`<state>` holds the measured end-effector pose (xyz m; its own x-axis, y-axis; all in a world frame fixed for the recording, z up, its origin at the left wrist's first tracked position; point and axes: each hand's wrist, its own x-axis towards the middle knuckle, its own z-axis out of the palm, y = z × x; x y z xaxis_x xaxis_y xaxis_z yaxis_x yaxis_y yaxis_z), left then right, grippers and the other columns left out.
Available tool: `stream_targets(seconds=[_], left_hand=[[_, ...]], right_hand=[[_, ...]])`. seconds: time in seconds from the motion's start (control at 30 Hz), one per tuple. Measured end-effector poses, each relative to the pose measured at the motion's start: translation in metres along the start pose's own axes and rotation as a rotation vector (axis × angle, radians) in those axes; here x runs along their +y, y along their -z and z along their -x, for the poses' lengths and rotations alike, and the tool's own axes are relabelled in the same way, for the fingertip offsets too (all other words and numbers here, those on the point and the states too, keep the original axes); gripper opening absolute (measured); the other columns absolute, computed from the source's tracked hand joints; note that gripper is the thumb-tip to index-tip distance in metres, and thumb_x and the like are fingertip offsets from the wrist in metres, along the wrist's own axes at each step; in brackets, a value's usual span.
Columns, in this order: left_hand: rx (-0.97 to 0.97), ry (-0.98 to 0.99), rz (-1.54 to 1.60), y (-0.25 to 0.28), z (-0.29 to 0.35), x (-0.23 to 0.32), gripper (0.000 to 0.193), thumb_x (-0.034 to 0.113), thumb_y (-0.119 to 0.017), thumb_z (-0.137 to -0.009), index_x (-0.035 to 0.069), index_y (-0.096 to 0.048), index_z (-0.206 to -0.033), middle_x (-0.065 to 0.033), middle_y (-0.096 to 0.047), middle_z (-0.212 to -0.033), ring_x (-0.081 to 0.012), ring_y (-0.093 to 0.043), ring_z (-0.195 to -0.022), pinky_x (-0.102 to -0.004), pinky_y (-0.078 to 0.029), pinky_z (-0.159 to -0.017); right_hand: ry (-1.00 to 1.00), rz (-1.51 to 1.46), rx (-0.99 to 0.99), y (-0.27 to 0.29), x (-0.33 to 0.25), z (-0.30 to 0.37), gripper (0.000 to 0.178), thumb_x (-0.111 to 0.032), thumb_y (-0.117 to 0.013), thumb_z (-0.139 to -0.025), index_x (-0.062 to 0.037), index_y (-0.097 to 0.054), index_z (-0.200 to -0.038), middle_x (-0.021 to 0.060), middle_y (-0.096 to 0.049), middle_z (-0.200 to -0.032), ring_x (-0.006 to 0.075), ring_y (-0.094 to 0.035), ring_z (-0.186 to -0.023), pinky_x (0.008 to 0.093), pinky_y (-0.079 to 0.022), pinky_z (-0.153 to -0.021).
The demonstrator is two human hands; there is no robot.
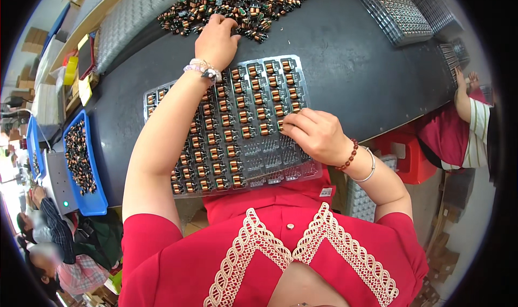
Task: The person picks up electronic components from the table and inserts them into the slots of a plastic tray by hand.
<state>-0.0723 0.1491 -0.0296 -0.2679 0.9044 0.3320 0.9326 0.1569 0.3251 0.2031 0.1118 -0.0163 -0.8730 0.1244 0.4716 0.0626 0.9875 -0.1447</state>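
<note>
A clear plastic tray (pixel 272 160) lies on the dark table right in front of me. Small copper-wound coils with black bases fill most of its pockets in rows; several pockets at the near right are bare. My right hand (pixel 319 136) is over the tray's right part, thumb and fingers pinched on a copper coil (pixel 280 125) at a pocket. Farther off, my left hand (pixel 217 41) reaches across the tray to the near edge of a loose heap of coils (pixel 237 7). Its fingers are curled down, and whatever they hold is hidden.
Filled clear trays (pixel 396 10) are stacked at the far right. A blue bin (pixel 97 203) of coils stands at the left. Clear empty trays (pixel 132 24) lean at the far left. Another person's hand (pixel 462 83) is at the table's right end, near a red stool (pixel 415 164).
</note>
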Motion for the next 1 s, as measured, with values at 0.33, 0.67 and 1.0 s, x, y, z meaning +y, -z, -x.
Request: stream_targets(seconds=[0.33,0.67,1.0], left_hand=[[0.027,-0.253,0.181,0.010,0.002,-0.013,0.022,0.013,-0.065,-0.081,0.007,-0.064,-0.102,-0.0098,-0.065,-0.101,-0.0273,-0.063,-0.093,-0.0372,-0.051,-0.080],[-0.200,0.186,0.965,0.040,0.036,0.004,0.037,0.007,-0.075,-0.076,0.006,-0.063,-0.111,-0.0035,-0.064,-0.094,-0.0102,-0.059,-0.083,-0.0237,-0.050,-0.075],[-0.197,-0.057,0.542,0.082,0.097,0.018,0.025,0.014,-0.071,-0.078,0.002,-0.063,-0.098,-0.0092,-0.068,-0.091,-0.0221,-0.064,-0.085,-0.0324,-0.050,-0.077]], right_hand=[[-0.169,-0.265,-0.084,0.016,0.008,-0.012,0.014,-0.009,-0.069,-0.074,-0.0040,-0.065,-0.087,0.0088,-0.063,-0.108,0.0225,-0.061,-0.081,0.0320,-0.053,-0.067],[-0.543,-0.048,0.119,-0.059,0.140,-0.091,0.031,-0.019,-0.066,-0.082,-0.0126,-0.062,-0.113,0.0083,-0.063,-0.105,0.0225,-0.064,-0.087,0.0346,-0.051,-0.075],[-0.610,-0.255,0.148,-0.048,0.130,-0.098,0.024,-0.018,-0.067,-0.078,-0.0057,-0.064,-0.098,0.0170,-0.067,-0.089,0.0341,-0.063,-0.087,0.0380,-0.050,-0.079]])
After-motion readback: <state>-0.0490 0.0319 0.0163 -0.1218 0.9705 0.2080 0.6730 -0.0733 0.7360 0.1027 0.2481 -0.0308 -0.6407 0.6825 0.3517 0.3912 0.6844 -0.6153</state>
